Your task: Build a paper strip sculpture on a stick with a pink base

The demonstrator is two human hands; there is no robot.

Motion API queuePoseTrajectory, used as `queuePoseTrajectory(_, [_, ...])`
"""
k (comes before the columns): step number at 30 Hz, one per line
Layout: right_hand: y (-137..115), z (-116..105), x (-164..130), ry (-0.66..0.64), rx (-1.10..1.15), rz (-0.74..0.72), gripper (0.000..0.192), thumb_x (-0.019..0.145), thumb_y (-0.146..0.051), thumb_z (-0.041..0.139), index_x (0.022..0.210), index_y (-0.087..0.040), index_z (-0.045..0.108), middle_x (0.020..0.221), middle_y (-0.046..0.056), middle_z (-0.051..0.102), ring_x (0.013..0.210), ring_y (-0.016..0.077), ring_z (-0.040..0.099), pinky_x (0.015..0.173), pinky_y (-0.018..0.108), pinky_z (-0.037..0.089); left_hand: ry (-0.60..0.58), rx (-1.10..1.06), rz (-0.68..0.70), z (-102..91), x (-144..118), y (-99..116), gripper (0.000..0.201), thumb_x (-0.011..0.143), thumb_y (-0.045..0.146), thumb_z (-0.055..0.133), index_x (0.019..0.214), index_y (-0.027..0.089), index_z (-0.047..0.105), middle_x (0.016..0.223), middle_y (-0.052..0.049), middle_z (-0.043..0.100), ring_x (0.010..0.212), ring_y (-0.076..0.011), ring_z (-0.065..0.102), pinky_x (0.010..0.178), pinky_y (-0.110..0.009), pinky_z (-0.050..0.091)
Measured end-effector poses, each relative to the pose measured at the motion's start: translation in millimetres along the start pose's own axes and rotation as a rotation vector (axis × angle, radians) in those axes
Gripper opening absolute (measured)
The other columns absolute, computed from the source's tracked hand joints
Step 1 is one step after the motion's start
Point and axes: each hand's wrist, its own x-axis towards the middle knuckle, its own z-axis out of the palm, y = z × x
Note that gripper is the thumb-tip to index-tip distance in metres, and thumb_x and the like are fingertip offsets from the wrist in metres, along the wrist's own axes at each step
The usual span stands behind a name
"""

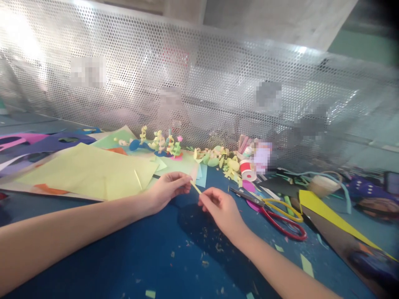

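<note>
Paper strip [196,188], thin and yellow, pinched at both ends between left hand [166,190] and right hand [220,209], left of the scissors [274,211]; keep fingertips closed, tension even, to avoid tearing.

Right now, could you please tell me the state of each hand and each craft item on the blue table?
left hand: pinching one end of the thin yellow paper strip
right hand: pinching the strip's other end
thin yellow paper strip: held taut above the table
red-and-yellow-handled scissors: lying flat, untouched, blades closed
large pale yellow paper sheet: lying flat
small folded paper figures: standing upright
</note>
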Motion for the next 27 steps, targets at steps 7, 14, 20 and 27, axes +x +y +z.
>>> queuePoseTrajectory(7, [9.2,-5.4,9.3,0.192,0.202,0.041,0.026,0.077,-0.042,0.062,0.083,-0.017,0.062,0.070,0.001,0.064,0.061,0.0121,0.055,0.061,0.024,0.047,-0.067,0.049,-0.017,-0.2,-0.9,0.4,0.015,0.071,0.026,0.070,0.073,0.013,0.064,0.068,0.000,0.059,0.065,-0.0091,0.054,0.065,-0.022,0.043])
queuePoseTrajectory(14, [5.6,-6.2,7.3,0.231,0.251,-0.046,0.019,0.079,-0.037,0.062,0.081,-0.018,0.061,0.074,0.000,0.059,0.069,0.0129,0.053,0.067,0.024,0.044,-0.199,0.274,0.004,2.8,-3.3,-1.5,0.024,0.072,0.031,0.070,0.088,0.014,0.065,0.076,-0.002,0.064,0.068,-0.0127,0.058,0.070,-0.028,0.047])
queuePoseTrajectory(20, [4.8,-5.7,5.7,0.247,0.244,-0.093,0.014,0.081,-0.033,0.060,0.082,-0.019,0.057,0.070,-0.003,0.051,0.067,0.0123,0.048,0.064,0.023,0.040,-0.285,0.373,0.017,3.7,-4.9,0.6,0.023,0.076,0.031,0.065,0.089,0.013,0.063,0.075,-0.003,0.064,0.067,-0.0124,0.059,0.069,-0.027,0.047])
queuePoseTrajectory(27, [5.8,-2.2,4.1,0.180,0.231,-0.121,0.013,0.085,-0.032,0.056,0.080,-0.021,0.051,0.071,-0.005,0.045,0.066,0.0109,0.046,0.063,0.022,0.038,-0.459,0.587,0.107,4.3,-9.2,5.8,0.018,0.084,0.030,0.056,0.090,0.015,0.063,0.082,-0.004,0.067,0.076,-0.0138,0.061,0.073,-0.025,0.046])
